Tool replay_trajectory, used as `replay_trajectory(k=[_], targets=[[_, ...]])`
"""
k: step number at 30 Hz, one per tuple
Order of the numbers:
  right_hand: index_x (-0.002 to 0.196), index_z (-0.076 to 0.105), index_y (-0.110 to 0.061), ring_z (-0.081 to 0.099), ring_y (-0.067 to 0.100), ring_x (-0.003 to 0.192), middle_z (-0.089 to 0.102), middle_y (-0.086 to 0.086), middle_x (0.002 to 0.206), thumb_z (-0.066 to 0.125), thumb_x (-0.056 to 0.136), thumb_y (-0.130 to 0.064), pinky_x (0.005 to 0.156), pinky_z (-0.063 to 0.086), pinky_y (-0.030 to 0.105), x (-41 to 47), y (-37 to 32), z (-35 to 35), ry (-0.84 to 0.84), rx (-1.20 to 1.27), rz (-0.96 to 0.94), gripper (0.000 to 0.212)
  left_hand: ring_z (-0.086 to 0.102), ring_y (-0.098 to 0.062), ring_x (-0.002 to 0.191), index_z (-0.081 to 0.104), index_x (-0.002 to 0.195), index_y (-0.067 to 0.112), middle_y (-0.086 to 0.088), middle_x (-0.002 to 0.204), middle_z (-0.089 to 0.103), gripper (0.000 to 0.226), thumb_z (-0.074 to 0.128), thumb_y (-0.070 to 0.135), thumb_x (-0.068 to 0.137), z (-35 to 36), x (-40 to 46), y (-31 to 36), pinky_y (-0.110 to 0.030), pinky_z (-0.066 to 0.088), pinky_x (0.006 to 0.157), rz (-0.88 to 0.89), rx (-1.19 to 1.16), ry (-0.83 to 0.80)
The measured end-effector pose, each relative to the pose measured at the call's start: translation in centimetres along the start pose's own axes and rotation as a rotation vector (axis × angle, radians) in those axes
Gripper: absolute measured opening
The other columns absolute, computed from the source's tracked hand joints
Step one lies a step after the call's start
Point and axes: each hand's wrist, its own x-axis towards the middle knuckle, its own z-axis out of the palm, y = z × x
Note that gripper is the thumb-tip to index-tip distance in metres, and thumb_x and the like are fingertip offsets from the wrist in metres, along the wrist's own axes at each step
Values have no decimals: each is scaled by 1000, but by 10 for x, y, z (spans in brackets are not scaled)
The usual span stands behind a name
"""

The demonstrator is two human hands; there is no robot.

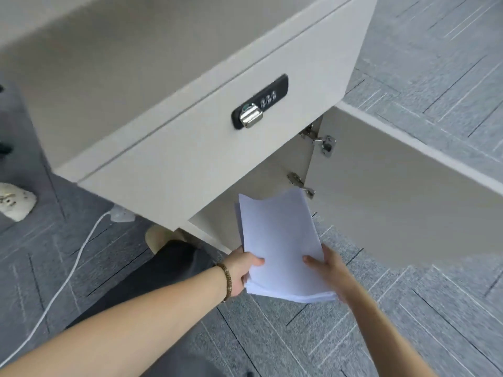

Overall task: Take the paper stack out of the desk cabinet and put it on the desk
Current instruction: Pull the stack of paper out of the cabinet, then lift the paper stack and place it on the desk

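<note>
- White paper stack (pixel 280 240) sits in both of the person's hands, held out in front of the open lower compartment of the desk cabinet (pixel 190 159), with its far end still at the mouth of the opening and its near end over the carpet.
- Left hand (pixel 241 270) clasps the stack's left edge, thumb on top of the sheets and fingers curled underneath; a beaded bracelet (pixel 226 281) circles that wrist.
- Right hand (pixel 330 270) grips the right edge the same way, thumb lying across the top sheet, fingers hidden below.
- Cabinet door (pixel 394 186) stands swung open to the right on two metal hinges (pixel 321 140).
- Above the opening, the closed drawer front carries a black combination lock (pixel 260 102) with a silver latch.
- Grey patterned carpet (pixel 408 308) covers the floor.
- A white cable (pixel 68 276) trails across it at the left, near a white power strip (pixel 16 202).
- The person's dark trouser leg (pixel 152 276) shows beneath the left forearm.
</note>
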Motion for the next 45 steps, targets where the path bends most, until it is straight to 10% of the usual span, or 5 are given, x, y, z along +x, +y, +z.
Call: replay_trajectory(k=[10, 22, 28, 41, 45], targets=[[124, 59, -14, 67, 26, 100, 70, 5, 113, 66, 89, -24, 86, 54, 42, -198, -43, -47, 259, -63, -148, 37, 39, -9, 51, 40, 142, 5, -7, 94, 57, 58, 66, 14, 91, 24, -186, 17, -22, 34, 45, 242, 255, -85], [104, 67, -22, 69, 17, 93, 74, -1, 103, 69, 88, -28, 76, 49, 33, -413, -134, -127, 431, -24, -467, 17, 63, -31, 99, 65, 120, 4, -14, 108, 67, 49, 80, 23, 77, 36, -419, 35, -47, 51, 98, 532, 8, -394], [106, 70, -15, 74, 5, 77, 79, -7, 92, 69, 90, -19, 59, 51, 13, -498, -214, -117, 378, 69, -708, 16, 69, -33, 110, 67, 121, 10, -15, 116, 74, 34, 67, 26, 91, -26, -539, 60, -41, 55, 87, 702, -202, -582], [112, 65, -18, 75, 16, 88, 77, -2, 104, 74, 86, -31, 73, 60, 33, -541, -387, 48, 171, 70, -1046, 31, 72, -34, 103, 71, 115, 5, -17, 110, 76, 34, 74, 26, 88, -243, -620, 51, -49, 55, 92, 929, -380, -219], [116, 63, -19, 75, 7, 84, 76, -5, 105, 70, 89, -28, 62, 56, 17, -542, -415, 107, 53, 82, -1100, 29, 72, -34, 106, 70, 120, 4, -16, 113, 75, 35, 72, 22, 89, -307, -624, 32, -46, 56, 89, 974, -430, -148]])
